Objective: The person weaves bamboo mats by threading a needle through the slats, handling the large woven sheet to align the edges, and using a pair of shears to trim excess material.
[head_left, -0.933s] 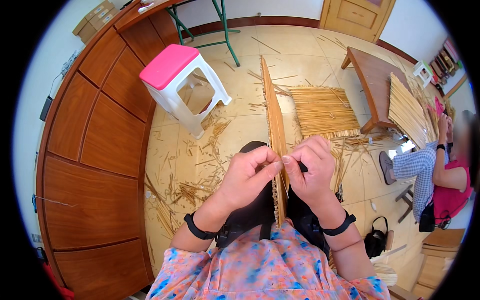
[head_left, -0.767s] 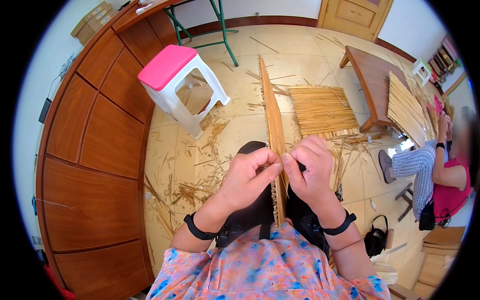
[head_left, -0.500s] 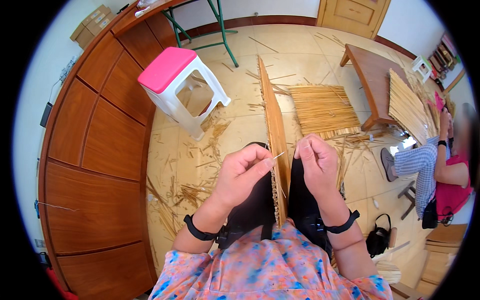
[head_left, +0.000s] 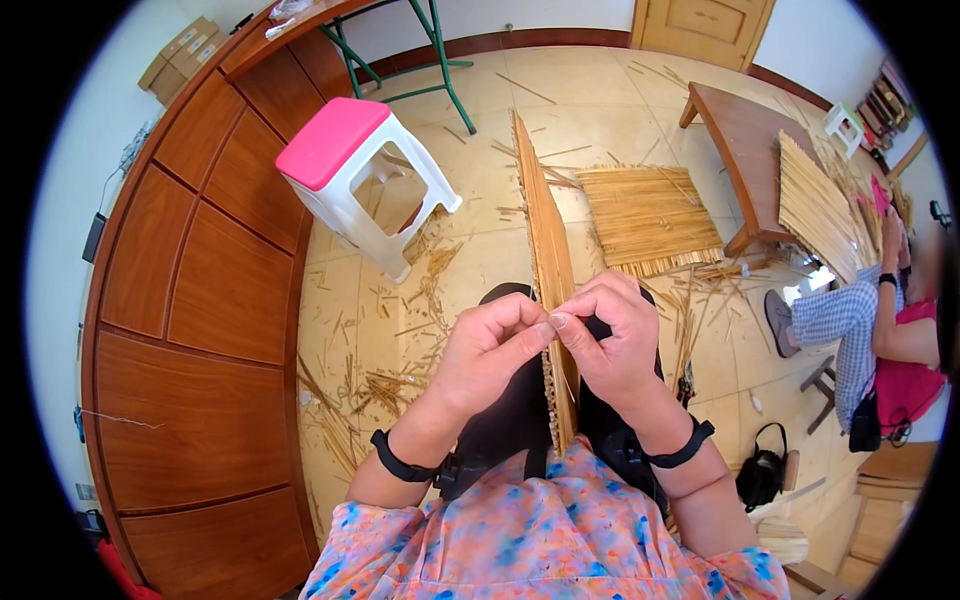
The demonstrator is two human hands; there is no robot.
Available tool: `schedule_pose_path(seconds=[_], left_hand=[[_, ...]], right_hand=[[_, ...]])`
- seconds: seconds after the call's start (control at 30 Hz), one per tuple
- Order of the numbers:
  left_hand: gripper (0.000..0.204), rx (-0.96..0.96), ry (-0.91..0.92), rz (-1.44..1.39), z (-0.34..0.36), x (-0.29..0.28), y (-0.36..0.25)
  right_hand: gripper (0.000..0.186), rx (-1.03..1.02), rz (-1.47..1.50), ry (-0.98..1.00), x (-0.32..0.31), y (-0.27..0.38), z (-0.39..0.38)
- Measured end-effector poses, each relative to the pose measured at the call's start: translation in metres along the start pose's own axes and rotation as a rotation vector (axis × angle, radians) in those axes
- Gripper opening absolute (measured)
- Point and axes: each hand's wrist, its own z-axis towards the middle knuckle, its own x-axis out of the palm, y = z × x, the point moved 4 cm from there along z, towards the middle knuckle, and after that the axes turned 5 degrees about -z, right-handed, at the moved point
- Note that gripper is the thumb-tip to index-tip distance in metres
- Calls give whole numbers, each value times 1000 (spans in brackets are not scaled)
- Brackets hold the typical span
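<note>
A long straw mat, seen edge-on, stands between my knees and runs away from me, its near part behind my fingers. My left hand is pinched at its left side, on the thin needle seen a moment ago, now mostly hidden. My right hand meets the left fingertips over the mat's edge, thumb and finger closed on something too small to make out. A fine strand hangs below the fingertips, along the mat.
A pink-topped white stool is front-left, beside wooden panelling. Another straw mat lies on the straw-strewn floor. A low table with leaning mat is right, near a seated person. A black bag lies by my right elbow.
Half a second ago my hands were apart, a white needle showing in the left fingertips. My right hand has moved left, and both sets of fingertips meet again.
</note>
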Motion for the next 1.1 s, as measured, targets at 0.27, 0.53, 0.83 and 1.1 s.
schedule_pose_path(seconds=[0.27,0.53,0.83,1.1], left_hand=[[9,18,9,45,-1,3,-2],[11,34,-112,18,-7,-4,-4],[7,79,-147,281,-13,-2,-6],[6,146,-242,238,-14,3,-5]], right_hand=[[21,-41,-97,-43,1,-3,-3],[18,298,255,-149,-10,-33,-12],[9,188,145,369,0,1,-36],[6,345,210,269,2,-10,-55]])
